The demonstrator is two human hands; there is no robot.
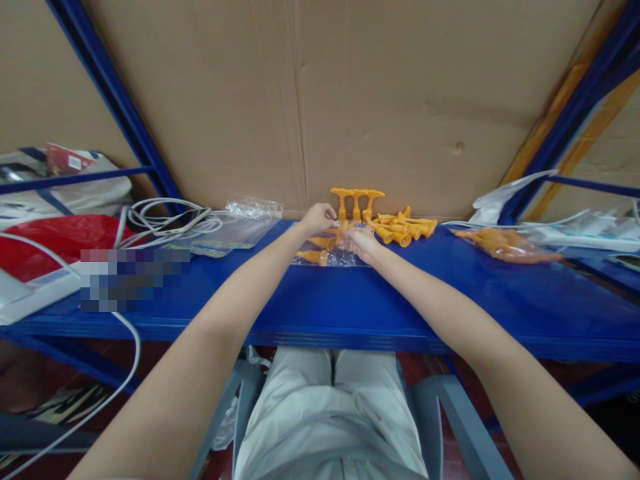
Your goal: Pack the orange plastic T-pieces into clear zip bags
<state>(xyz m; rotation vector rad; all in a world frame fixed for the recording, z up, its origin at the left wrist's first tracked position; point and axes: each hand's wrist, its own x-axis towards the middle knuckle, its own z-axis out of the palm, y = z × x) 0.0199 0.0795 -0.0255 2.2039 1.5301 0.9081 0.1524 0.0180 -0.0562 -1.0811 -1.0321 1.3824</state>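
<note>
My left hand (319, 219) is closed in a pinch at the top of a clear plastic bag (345, 259) on the blue table. My right hand (362, 243) is closed at the bag's right side, its fingertips partly hidden by glare and plastic. Orange plastic pieces with hollow ends, one of them (315, 257) at the front left, lie at the bag; whether each is inside it I cannot tell. Just behind my hands, several orange T-shaped pieces (357, 200) stand upright. More orange pieces (405, 229) lie heaped to the right of my right hand.
A cardboard wall (390, 100) rises behind the blue table (340, 307). Flat clear bags (245, 230) and coiled white cables (165, 210) lie left, beside a red bag (65, 243). At right are a bag of orange pieces (500, 243) and a white power strip (585, 233).
</note>
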